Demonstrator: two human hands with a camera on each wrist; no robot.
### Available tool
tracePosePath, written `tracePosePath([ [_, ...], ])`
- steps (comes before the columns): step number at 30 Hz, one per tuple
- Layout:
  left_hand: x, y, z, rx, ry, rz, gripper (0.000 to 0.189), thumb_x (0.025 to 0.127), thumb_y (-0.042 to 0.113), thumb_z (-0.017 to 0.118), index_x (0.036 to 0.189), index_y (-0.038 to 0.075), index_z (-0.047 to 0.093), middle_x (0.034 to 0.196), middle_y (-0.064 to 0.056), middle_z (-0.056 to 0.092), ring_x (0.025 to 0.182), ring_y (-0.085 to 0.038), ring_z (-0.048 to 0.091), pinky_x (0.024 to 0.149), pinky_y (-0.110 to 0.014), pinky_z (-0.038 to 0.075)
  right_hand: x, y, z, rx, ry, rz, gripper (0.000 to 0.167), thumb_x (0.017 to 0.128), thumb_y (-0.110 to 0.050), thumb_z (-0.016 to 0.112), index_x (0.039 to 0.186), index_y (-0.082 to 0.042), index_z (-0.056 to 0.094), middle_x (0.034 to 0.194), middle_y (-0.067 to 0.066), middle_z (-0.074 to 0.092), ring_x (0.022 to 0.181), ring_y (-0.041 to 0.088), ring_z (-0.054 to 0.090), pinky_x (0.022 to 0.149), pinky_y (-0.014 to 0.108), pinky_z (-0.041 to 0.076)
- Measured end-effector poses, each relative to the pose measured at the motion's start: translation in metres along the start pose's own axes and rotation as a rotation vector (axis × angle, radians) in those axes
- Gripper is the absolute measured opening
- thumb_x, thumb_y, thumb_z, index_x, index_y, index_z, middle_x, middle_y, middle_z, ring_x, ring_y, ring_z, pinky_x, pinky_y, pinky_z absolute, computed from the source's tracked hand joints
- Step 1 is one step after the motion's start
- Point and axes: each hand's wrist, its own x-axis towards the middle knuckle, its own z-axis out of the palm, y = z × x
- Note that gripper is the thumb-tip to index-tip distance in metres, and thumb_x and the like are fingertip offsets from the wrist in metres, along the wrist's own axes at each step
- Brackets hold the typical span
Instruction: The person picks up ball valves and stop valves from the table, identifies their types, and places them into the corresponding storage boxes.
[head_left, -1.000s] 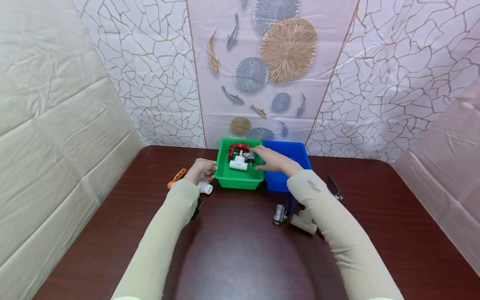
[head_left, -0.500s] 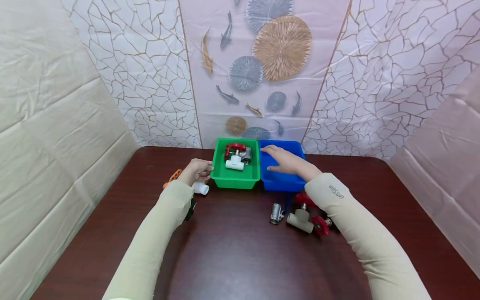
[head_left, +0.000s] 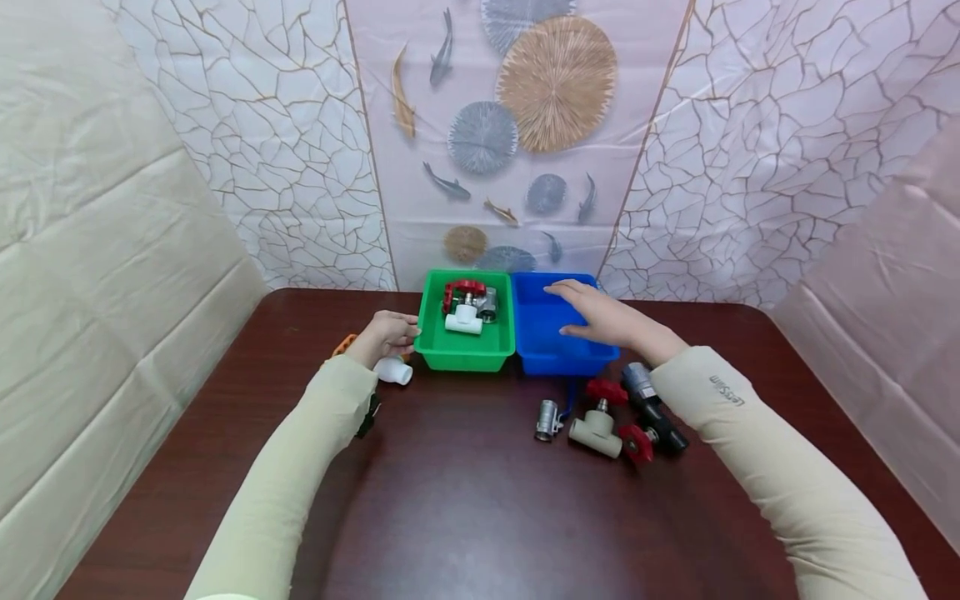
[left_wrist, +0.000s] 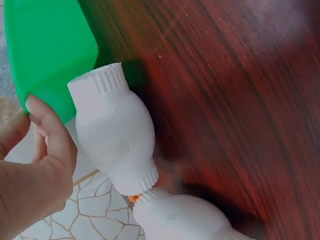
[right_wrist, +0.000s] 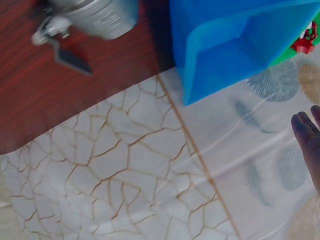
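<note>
A person in pale long sleeves reaches across a dark red-brown worktop [head_left: 465, 500] toward two small bins set side by side against a patterned backdrop. The right hand [head_left: 600, 317] hovers over the blue bin [head_left: 542, 354], fingers straight and spread, palm down, holding nothing; the bin lies directly under it. The right wrist view shows only the fingertips [right_wrist: 306, 131] at the frame's edge, with the bin's blue wall [right_wrist: 225, 55] nearby.

The left hand [head_left: 386, 333] rests at the outer left wall of the green bin [head_left: 461, 357], fingers loosely curled and touching the bin; the head view does not show whether they hook over its rim. In the left wrist view its fingers [left_wrist: 47, 132] lie against the green plastic [left_wrist: 45, 45]. Just below this hand lies a white plastic pipe fitting [head_left: 393, 370], seen up close in the wrist view [left_wrist: 115, 132], with an orange part [head_left: 345, 343] partly hidden behind the hand.

Inside the green bin, between the two hands, sit a red-handled valve [head_left: 459, 289], a white tee piece [head_left: 463, 321] and a metal fitting [head_left: 487, 305].

Nearer the person than the right hand, loose parts lie close together on the worktop: a small metal valve [head_left: 546, 419], a beige tee fitting [head_left: 596, 432] with red handwheels [head_left: 606, 390], and a black-and-grey valve [head_left: 652, 407].
</note>
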Motion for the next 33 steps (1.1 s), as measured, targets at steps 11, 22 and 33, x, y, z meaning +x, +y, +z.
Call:
tracePosePath([
  [11,-0.01,-0.003,0.002,0.038,0.037,0.107,0.041,0.094,0.003,0.052,0.135,-0.001,0.048,0.125,-0.019,0.055,0.093,-0.021,0.059,0.09,-0.036,0.051,-0.036,0.013,-0.012,-0.03,0.034,0.057,0.063,0.088,-0.01,0.065,0.142,0.005,0.034,0.145,0.028,0.033,0.134,0.045,0.031,0.106,0.057,0.032],
  [22,-0.016,-0.011,0.007,0.102,0.056,0.216,0.041,0.096,0.005,0.048,0.135,-0.005,0.046,0.132,-0.026,0.051,0.117,-0.037,0.055,0.096,-0.043,0.048,-0.078,0.027,-0.009,-0.013,0.099,0.103,0.059,0.088,-0.008,0.064,0.139,0.005,0.036,0.139,0.028,0.04,0.13,0.045,0.036,0.103,0.06,0.033],
  [33,-0.017,-0.023,0.029,0.322,0.355,0.522,0.043,0.095,0.015,0.054,0.133,-0.002,0.049,0.113,-0.023,0.058,0.103,-0.034,0.053,0.087,-0.043,0.045,-0.112,0.046,-0.007,-0.016,0.154,0.12,0.06,0.085,-0.006,0.067,0.137,0.006,0.039,0.135,0.027,0.043,0.124,0.044,0.041,0.1,0.06,0.035],
])
